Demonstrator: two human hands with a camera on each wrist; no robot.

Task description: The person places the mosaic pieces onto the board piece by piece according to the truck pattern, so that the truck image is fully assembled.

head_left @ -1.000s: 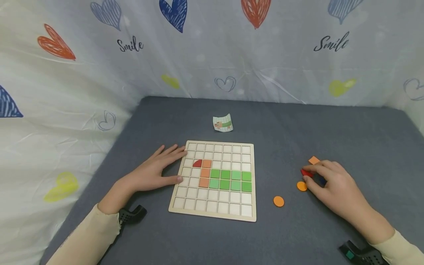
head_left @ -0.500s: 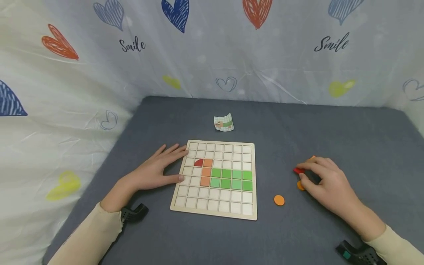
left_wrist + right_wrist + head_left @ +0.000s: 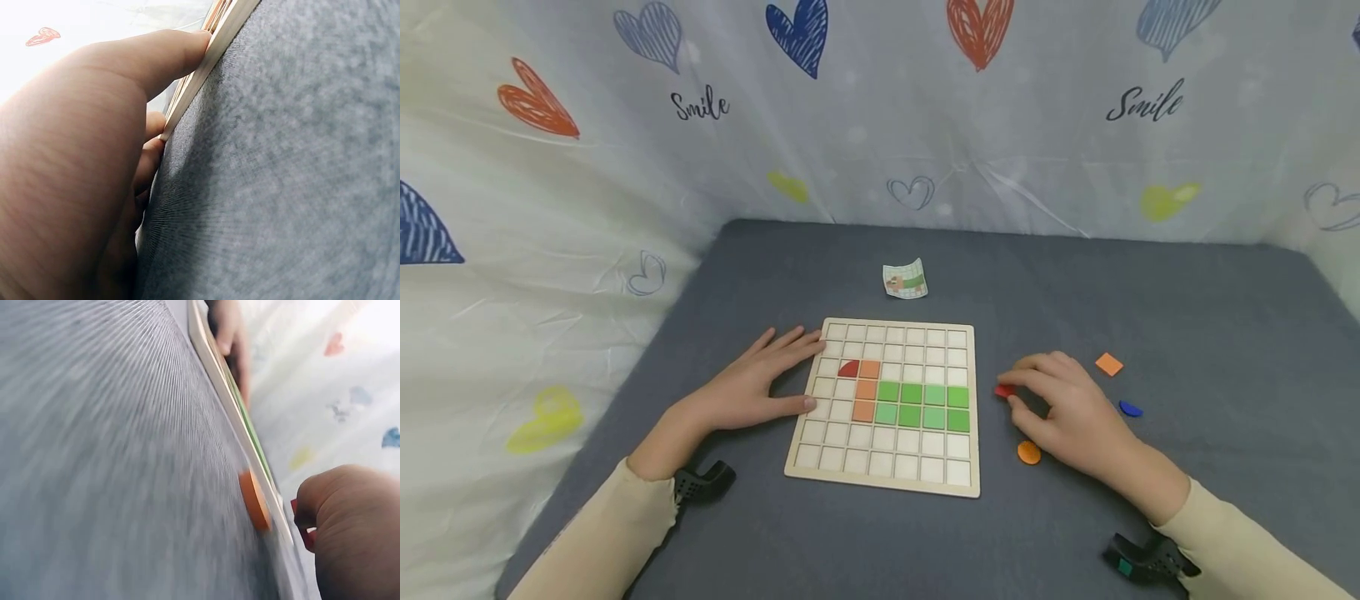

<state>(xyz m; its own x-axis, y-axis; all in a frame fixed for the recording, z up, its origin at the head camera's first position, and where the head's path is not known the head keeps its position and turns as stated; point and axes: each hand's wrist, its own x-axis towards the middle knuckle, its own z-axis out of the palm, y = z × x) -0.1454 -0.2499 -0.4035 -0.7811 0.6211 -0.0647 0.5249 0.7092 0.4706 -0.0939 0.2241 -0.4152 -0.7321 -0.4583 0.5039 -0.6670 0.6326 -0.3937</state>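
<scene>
One small red flat piece [image 3: 1003, 390], outline mostly covered: pinched in the fingertips of the right hand [image 3: 1067, 408], just beside the right edge of a pale wooden grid board [image 3: 882, 463]. Handling, as judged: light, stiff, not fragile, perhaps slippery; best held by opposite edges, face left clear. Left hand [image 3: 752, 385]: fingers straight and spread, fingertips and thumb resting on the board's left edge. Also present: one orange disc [image 3: 1029, 452] near the right fingers; one orange square tile [image 3: 1108, 364] and one blue curved piece [image 3: 1131, 409] beyond that hand; one printed paper card [image 3: 905, 279] behind the board. Likely obstructions: the board's raised rim, the disc.
</scene>
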